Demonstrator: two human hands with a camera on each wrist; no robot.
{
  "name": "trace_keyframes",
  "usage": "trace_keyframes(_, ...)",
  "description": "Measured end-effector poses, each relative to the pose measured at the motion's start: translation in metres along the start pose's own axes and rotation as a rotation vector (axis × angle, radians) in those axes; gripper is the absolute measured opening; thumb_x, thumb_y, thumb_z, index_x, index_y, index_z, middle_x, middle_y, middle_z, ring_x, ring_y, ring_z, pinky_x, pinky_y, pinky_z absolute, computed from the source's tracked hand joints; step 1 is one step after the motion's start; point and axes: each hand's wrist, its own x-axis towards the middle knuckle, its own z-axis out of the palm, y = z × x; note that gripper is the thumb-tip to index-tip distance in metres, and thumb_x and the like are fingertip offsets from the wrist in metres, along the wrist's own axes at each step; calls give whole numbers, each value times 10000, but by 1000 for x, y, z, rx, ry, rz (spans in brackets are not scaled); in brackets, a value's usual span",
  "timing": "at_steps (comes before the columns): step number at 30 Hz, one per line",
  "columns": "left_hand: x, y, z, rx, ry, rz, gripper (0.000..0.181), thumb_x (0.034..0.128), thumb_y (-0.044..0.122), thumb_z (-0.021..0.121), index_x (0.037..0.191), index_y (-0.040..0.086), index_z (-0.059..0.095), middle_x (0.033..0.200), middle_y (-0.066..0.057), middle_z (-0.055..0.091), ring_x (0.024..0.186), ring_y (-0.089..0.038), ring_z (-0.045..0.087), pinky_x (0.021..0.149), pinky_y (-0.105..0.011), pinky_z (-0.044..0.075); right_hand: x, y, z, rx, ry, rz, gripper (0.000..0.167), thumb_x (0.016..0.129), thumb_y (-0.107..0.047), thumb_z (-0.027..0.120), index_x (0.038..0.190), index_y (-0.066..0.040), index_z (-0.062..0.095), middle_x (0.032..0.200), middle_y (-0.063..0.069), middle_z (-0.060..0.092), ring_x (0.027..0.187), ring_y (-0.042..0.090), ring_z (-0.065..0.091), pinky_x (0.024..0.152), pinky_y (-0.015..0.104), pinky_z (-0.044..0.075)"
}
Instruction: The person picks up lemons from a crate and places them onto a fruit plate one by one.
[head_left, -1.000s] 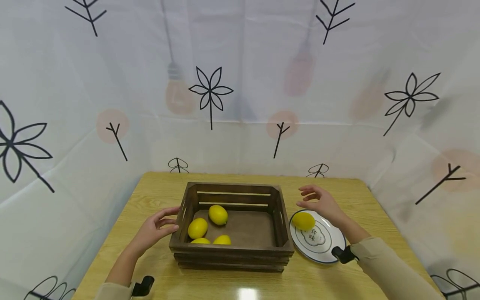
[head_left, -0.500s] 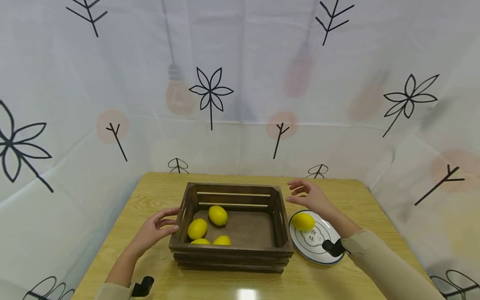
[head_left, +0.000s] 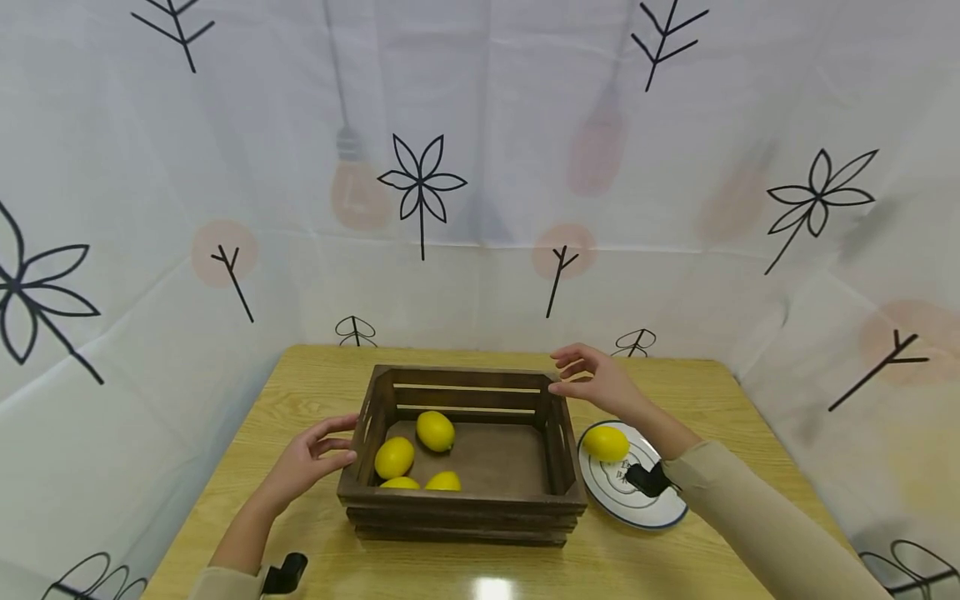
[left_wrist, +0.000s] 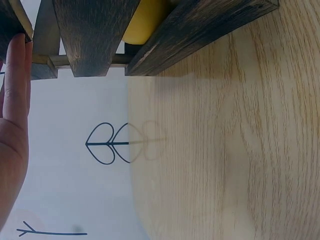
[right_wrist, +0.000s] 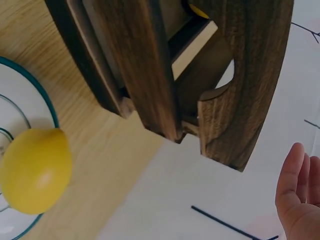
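Observation:
In the head view, a dark wooden crate (head_left: 465, 518) stands mid-table with several yellow lemons (head_left: 436, 431) in its left part. The fingertips of my left hand (head_left: 306, 458) touch the crate's left end; in the left wrist view, straight fingers lie against the wood. Above the crate's back right corner is my right hand (head_left: 600, 383), fingers loosely bent, holding nothing. In the right wrist view that hand (right_wrist: 300, 200) shows a gap to the crate (right_wrist: 240, 75). One lemon (head_left: 606, 443) lies on a white, blue-rimmed plate (head_left: 652, 515) right of the crate.
The wooden table (head_left: 315, 383) is backed by a white cloth (head_left: 480, 292) printed with plants. My right forearm passes over the plate, and its black wrist strap (head_left: 648, 480) covers part of the plate's printed centre.
My right hand has moved left from above the plate to the crate's back right corner, rising slightly. My left hand, the crate and the lemons have stayed where they were.

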Motion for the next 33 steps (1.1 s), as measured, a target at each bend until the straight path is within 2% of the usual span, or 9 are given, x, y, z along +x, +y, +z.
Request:
trace_keyframes(5, 0, 0, -1, 2, 2, -3, 541, 882, 156, 655, 1371, 63, 443, 1369, -183, 407, 1044, -108, 562, 819, -295, 494, 7, -8, 6, 34, -17, -18, 458, 798, -159, 751, 1197, -44, 557, 1127, 163, 550, 1004, 348, 554, 769, 325, 508)
trace_keyframes(12, -1, -2, -2, 0, 0, -8, 537, 885, 154, 651, 1371, 65, 440, 1371, -187, 404, 1051, -109, 558, 821, -296, 492, 17, -17, 19, 49, -44, -39, 454, 795, -177, 755, 1194, -70, 567, 1132, 138, 551, 989, 285, 561, 784, 334, 506)
trace_keyframes(16, -2, -2, -2, 0, -1, -9, 537, 887, 152, 648, 1373, 66, 437, 1371, -188, 403, 1050, -105, 558, 821, -296, 492, 23, -21, 25, 84, -63, -58, 452, 792, -143, 755, 1190, -46, 563, 1123, 146, 541, 981, 287, 557, 797, 343, 505)
trace_keyframes(23, -2, -1, -2, -1, 0, -3, 537, 886, 139, 648, 1372, 57, 435, 1367, -188, 404, 1044, -109, 559, 821, -299, 493, 35, -34, 34, 92, -74, -69, 455, 790, -150, 758, 1196, -81, 564, 1133, 116, 538, 996, 270, 543, 804, 366, 493)
trace_keyframes(33, 0, -3, -2, -3, -8, -3, 537, 885, 156, 652, 1373, 77, 442, 1371, -181, 402, 1058, -124, 556, 825, -298, 491, 49, -41, 48, 123, -84, -96, 468, 783, -120, 762, 1197, -35, 560, 1124, 136, 539, 988, 274, 546, 830, 372, 484)
